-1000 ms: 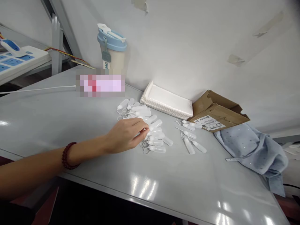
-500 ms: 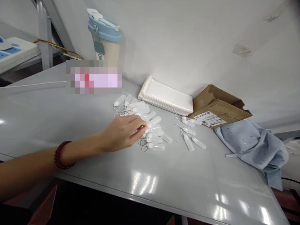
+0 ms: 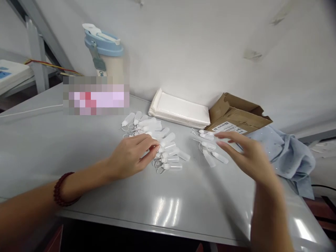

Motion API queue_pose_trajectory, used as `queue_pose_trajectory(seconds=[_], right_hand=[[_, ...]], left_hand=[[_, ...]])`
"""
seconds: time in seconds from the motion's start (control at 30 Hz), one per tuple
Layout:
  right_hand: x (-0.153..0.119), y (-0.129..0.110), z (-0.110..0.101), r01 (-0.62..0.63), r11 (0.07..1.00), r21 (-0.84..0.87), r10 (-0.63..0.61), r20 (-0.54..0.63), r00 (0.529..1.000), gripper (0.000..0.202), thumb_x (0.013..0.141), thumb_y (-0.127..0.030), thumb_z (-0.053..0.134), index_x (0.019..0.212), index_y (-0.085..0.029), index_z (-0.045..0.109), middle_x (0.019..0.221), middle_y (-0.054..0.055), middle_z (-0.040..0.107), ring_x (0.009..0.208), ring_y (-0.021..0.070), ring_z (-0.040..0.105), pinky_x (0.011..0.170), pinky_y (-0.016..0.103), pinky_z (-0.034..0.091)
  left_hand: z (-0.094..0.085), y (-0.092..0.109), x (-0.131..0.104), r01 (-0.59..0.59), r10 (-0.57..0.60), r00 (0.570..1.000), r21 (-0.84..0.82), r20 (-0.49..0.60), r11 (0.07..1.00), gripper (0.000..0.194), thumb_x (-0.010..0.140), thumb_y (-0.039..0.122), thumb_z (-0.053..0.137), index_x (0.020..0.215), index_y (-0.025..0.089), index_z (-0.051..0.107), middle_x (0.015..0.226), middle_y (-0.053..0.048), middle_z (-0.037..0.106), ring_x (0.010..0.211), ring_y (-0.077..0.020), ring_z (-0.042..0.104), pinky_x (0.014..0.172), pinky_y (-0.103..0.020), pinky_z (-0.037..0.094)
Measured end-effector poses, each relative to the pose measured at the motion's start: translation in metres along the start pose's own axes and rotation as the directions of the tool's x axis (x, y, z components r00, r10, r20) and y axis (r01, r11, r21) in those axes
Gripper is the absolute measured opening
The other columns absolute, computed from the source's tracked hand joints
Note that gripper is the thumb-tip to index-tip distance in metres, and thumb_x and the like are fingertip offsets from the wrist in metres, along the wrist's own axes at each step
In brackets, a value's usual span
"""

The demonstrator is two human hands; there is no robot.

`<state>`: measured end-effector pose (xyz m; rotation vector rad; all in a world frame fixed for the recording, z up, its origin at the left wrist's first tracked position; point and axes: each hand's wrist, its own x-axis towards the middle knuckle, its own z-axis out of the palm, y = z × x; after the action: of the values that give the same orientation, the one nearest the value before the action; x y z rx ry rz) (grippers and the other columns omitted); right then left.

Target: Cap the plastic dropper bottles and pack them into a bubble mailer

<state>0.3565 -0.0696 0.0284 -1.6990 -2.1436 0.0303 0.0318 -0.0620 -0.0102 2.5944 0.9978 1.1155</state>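
Note:
Several small translucent white bottles (image 3: 172, 167) with thin loops lie in a pile on the grey table (image 3: 126, 206). My left hand (image 3: 132, 154) is at the pile's left side, thumb and forefinger pinched at one bottle's end; what lies between the fingertips is too small to make out. To the right, a smaller group of similar bottles (image 3: 208, 158) lies spread out. My right hand (image 3: 244, 154) hovers just right of that group, slightly blurred, thumb and fingers apart with nothing between them.
A stack of white padded sheets (image 3: 183, 106) and an open cardboard box (image 3: 236, 115) stand against the wall. Blue-grey cloth (image 3: 291, 154) lies at the right. A tumbler with a blue lid (image 3: 105, 45) stands back left, behind a pixelated item (image 3: 99, 99) with a white cable.
My right hand has come into view from the right, beside the smaller group. My left hand stays pinched at the pile. The camera view has shifted slightly.

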Motion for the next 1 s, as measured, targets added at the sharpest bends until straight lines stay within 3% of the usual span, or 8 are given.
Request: queue_pose_trajectory(seconds=[0.13,0.33,0.5,0.57,0.67,0.73,0.8,1.0], right_hand=[[0.008,0.018,0.026,-0.074,0.997,-0.035,0.076,0.067,0.995,0.016,0.082,-0.024,0.057,0.092,-0.015,0.066,0.089,0.009,0.067,0.087,0.0252,0.062,0.079,0.041,0.049],[0.001,0.022,0.058,-0.164,0.986,0.032,0.162,0.035,0.986,0.015,0.079,-0.026,0.054,0.087,-0.02,0.066,0.091,0.008,0.065,0.087,0.0254,0.061,0.079,0.04,0.047],[0.002,-0.003,0.049,-0.196,0.962,0.19,0.215,-0.083,0.973,0.024,0.086,-0.031,0.048,0.098,-0.015,0.061,0.1,0.014,0.063,0.093,0.0274,0.058,0.082,0.042,0.045],[0.0,-0.023,0.04,-0.177,0.943,0.281,0.208,-0.085,0.974,0.025,0.088,-0.034,0.047,0.101,-0.017,0.059,0.096,0.01,0.064,0.088,0.0239,0.059,0.079,0.038,0.046],[-0.007,-0.056,0.03,-0.14,0.878,0.458,0.124,0.064,0.99,0.024,0.092,-0.037,0.045,0.1,-0.021,0.062,0.077,0.002,0.065,0.074,0.0168,0.061,0.068,0.028,0.049],[-0.012,-0.074,0.028,-0.227,0.683,0.694,0.064,0.253,0.965,0.025,0.092,-0.035,0.046,0.103,-0.021,0.063,0.077,0.001,0.064,0.07,0.0146,0.058,0.066,0.027,0.048],[-0.015,-0.085,0.029,-0.315,0.539,0.781,0.01,0.368,0.93,0.025,0.092,-0.035,0.049,0.105,-0.02,0.064,0.078,0.002,0.063,0.066,0.0128,0.054,0.063,0.026,0.045],[-0.02,-0.094,0.037,-0.371,0.445,0.815,-0.061,0.441,0.895,0.026,0.091,-0.035,0.051,0.107,-0.022,0.066,0.085,0.003,0.066,0.075,0.0145,0.058,0.069,0.028,0.046]], left_hand=[[-0.002,0.0,0.001,-0.023,0.022,0.999,-0.023,-0.023,0.999,0.008,0.087,0.012,0.048,0.084,0.016,0.055,0.067,0.001,0.057,0.06,-0.0109,0.053,0.059,-0.022,0.044],[-0.003,-0.002,0.001,-0.052,0.05,0.997,-0.03,-0.057,0.998,0.008,0.085,0.009,0.052,0.088,0.017,0.053,0.071,0.0,0.06,0.064,-0.0119,0.056,0.062,-0.024,0.046],[-0.005,0.001,0.001,-0.049,0.044,0.996,-0.067,-0.08,0.997,0.013,0.084,0.006,0.053,0.089,0.018,0.053,0.072,0.001,0.058,0.064,-0.011,0.054,0.062,-0.023,0.046],[-0.005,0.004,0.001,-0.042,0.035,0.996,-0.082,-0.083,0.996,0.012,0.084,0.007,0.053,0.089,0.018,0.053,0.073,0.001,0.058,0.065,-0.0107,0.055,0.063,-0.022,0.046],[-0.004,0.007,0.001,0.032,-0.033,0.999,-0.111,-0.005,0.993,0.017,0.087,0.012,0.05,0.103,0.018,0.051,0.076,0.001,0.059,0.066,-0.0106,0.055,0.063,-0.022,0.047],[-0.004,0.009,0.001,0.107,-0.092,0.99,-0.14,0.105,0.984,0.028,0.09,0.017,0.047,0.118,0.018,0.044,0.08,0.001,0.06,0.065,-0.0106,0.055,0.063,-0.022,0.048],[-0.004,0.01,0.001,0.166,-0.128,0.969,-0.178,0.21,0.97,0.036,0.091,0.02,0.045,0.127,0.019,0.037,0.085,0.0,0.061,0.066,-0.0105,0.056,0.061,-0.022,0.048],[-0.002,0.009,-0.001,0.157,-0.097,0.963,-0.23,0.252,0.961,0.021,0.093,0.018,0.044,0.113,0.021,0.049,0.085,0.0,0.062,0.068,-0.0108,0.057,0.065,-0.022,0.048]])
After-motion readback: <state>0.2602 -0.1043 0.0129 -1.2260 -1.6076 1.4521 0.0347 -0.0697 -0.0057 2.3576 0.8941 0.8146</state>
